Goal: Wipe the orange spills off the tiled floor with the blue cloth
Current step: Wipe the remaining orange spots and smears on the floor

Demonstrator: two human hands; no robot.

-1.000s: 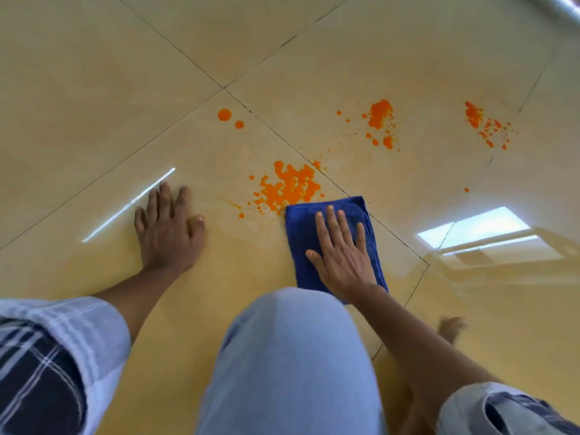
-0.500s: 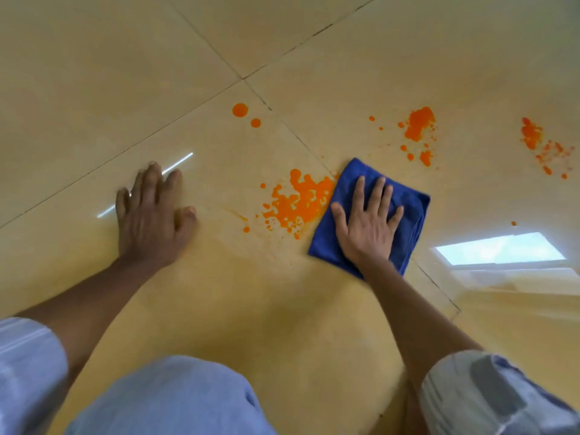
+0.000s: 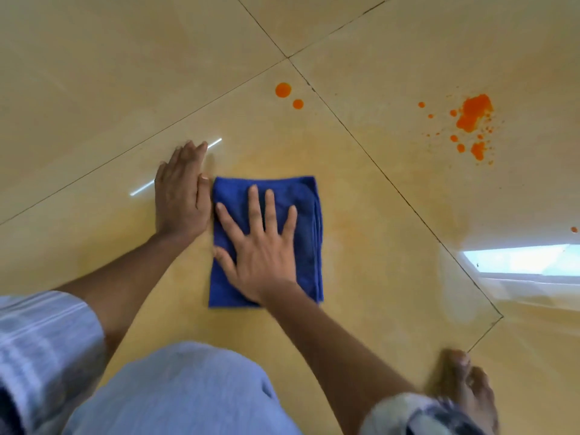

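Spills (image 3: pixel 470 114) lie up-right of cloth (image 3: pixel 301 215); right hand (image 3: pixel 263 246) flat on it, fingers splayed, nearer. Left hand (image 3: pixel 180 196) flat on floor (image 3: pixel 94 89), empty.

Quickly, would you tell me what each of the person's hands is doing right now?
Left hand: open, flat on the tiled floor, holding nothing.
Right hand: open, fingers spread, pressing flat on the blue cloth, not gripping it.

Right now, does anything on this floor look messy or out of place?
Yes. Orange spills remain on the tiled floor: two round drops above the blue cloth, a splatter at upper right, and one dot at the right edge. A faint orange smear lies beside the cloth.
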